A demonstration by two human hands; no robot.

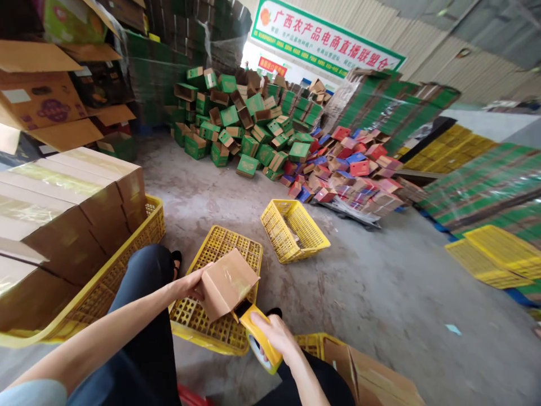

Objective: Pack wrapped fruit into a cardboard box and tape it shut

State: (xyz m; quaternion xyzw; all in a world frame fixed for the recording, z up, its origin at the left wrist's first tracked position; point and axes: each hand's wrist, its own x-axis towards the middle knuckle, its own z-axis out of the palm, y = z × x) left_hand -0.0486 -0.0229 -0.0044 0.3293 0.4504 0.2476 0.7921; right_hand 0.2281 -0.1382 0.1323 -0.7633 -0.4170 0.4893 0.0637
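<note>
My left hand (195,283) grips the left side of a small brown cardboard box (228,282), its fingers partly hidden behind it. The box is tilted above an upturned yellow plastic crate (203,332) between my legs. A yellow tape dispenser (261,338) is held in my right hand (274,334), its dark head against the near right edge of the box. A roll of tape shows in the dispenser's lower part. Clear tape glints on the box's upper face.
At left, a yellow crate (158,223) holds several taped cartons (71,197). Another yellow crate (291,248) stands ahead on the concrete floor. Flattened cardboard (376,375) lies at lower right. Behind are heaps of green boxes (249,146) and red and blue boxes (359,168).
</note>
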